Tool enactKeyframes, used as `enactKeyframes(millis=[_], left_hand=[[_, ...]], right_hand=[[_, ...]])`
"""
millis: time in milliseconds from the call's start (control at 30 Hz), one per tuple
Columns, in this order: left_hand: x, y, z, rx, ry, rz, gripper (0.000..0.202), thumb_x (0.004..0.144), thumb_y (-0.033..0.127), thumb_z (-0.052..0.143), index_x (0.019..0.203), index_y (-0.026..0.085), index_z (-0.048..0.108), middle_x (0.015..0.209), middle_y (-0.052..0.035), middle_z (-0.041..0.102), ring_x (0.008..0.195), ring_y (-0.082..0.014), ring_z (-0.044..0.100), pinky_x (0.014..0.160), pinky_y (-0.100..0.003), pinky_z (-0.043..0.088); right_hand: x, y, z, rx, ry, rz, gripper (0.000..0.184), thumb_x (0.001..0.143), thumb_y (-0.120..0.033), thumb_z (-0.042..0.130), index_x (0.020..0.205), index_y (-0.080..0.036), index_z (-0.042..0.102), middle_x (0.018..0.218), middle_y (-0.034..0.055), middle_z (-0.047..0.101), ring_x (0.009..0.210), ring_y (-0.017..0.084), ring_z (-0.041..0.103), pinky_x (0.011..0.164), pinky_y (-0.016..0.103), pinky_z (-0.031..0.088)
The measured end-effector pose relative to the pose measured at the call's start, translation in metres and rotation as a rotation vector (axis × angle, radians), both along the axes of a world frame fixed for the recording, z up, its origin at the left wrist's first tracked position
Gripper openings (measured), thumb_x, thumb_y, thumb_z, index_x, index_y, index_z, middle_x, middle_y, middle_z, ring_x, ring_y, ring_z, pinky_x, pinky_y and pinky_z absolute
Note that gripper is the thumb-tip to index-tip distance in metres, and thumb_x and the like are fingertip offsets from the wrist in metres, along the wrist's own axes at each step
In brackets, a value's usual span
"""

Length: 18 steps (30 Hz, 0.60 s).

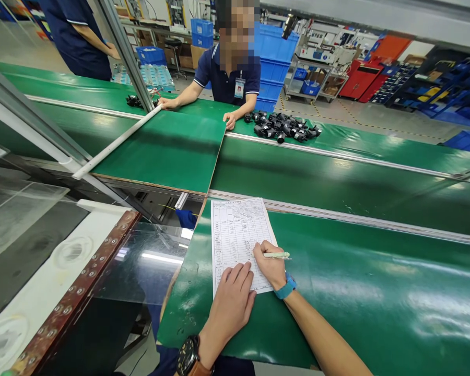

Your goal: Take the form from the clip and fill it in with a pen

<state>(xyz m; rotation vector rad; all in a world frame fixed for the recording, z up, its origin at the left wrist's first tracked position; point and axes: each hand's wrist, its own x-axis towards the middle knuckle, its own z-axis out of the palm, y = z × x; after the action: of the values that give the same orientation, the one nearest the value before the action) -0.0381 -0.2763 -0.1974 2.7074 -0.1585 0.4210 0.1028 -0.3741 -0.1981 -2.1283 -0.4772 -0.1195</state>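
A printed form sheet [235,235] lies on the green bench top in front of me. My left hand [231,303] rests flat on its lower edge, fingers together and stretched out, a dark watch on the wrist. My right hand [269,266] is closed round a pale green pen [277,255], its tip on the sheet's right side. A blue band sits on that wrist.
A green conveyor belt [337,183] runs across beyond the sheet. A raised green board [164,151] spans it. A person in a navy shirt [231,78] sits opposite beside a pile of black parts [284,128]. Another person [78,36] stands far left. Clear plastic panels [149,261] lie at my left.
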Motion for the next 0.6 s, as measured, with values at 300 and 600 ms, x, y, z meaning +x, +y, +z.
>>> enactKeyframes(millis=[300, 600], left_hand=[[0.0002, 0.0009, 0.0011, -0.009, -0.004, 0.001, 0.032, 0.101, 0.022, 0.045, 0.127, 0.011, 0.058, 0.141, -0.0113, 0.059, 0.128, -0.0291, 0.047, 0.108, -0.045, 0.029], [0.0, 0.0011, 0.0002, -0.01, -0.01, 0.001, 0.032, 0.101, 0.022, 0.045, 0.128, 0.011, 0.058, 0.142, -0.0111, 0.059, 0.128, -0.0288, 0.047, 0.108, -0.045, 0.03]], right_hand=[[0.0, -0.0019, -0.0032, -0.003, 0.004, 0.019, 0.046, 0.09, -0.037, 0.048, 0.053, -0.021, 0.027, 0.046, -0.0059, 0.028, 0.047, 0.007, 0.024, 0.049, 0.026, 0.026], [0.0013, -0.0038, -0.002, 0.025, 0.087, -0.007, 0.048, 0.09, -0.041, 0.051, 0.053, -0.02, 0.03, 0.047, -0.0054, 0.032, 0.048, 0.008, 0.028, 0.052, 0.027, 0.028]])
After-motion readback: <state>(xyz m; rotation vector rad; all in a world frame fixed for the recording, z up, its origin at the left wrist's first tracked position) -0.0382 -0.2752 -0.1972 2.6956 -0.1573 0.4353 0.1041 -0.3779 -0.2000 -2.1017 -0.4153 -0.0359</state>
